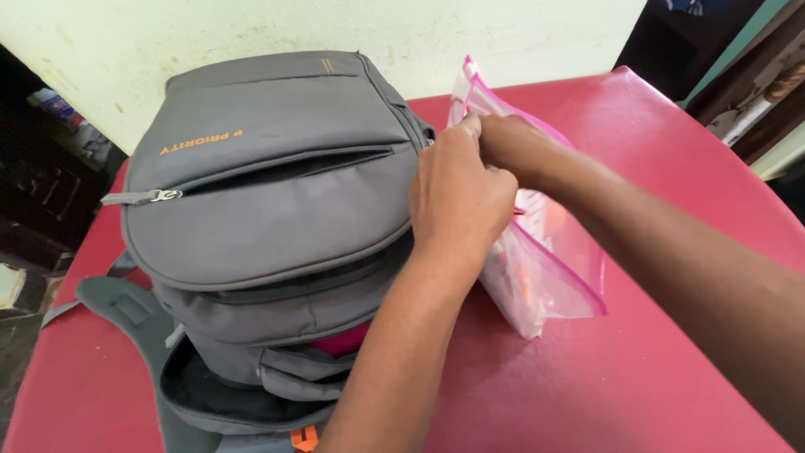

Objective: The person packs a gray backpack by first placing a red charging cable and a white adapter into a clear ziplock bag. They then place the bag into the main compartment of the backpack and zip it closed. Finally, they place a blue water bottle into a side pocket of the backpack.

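A clear plastic zip bag with a pink seal edge (pixel 549 277) stands on the red table (pixel 637 369), right of a grey backpack (pixel 268 201). Both hands pinch the bag's top edge. My left hand (pixel 457 197) comes up from the bottom centre and grips the seal near its far end. My right hand (pixel 516 147) reaches in from the right and pinches the same edge just beyond the left one. The bag holds pale and orange contents, blurred through the plastic. The backpack lies flat with its front pocket zip partly open and its main compartment gaping toward me, something pink inside.
A pale yellow-green wall (pixel 251 33) runs behind the table. The backpack's grey straps (pixel 117 302) trail over the table's left front. Dark furniture stands at the far left (pixel 42 168) and a doorway area at the upper right (pixel 738 75).
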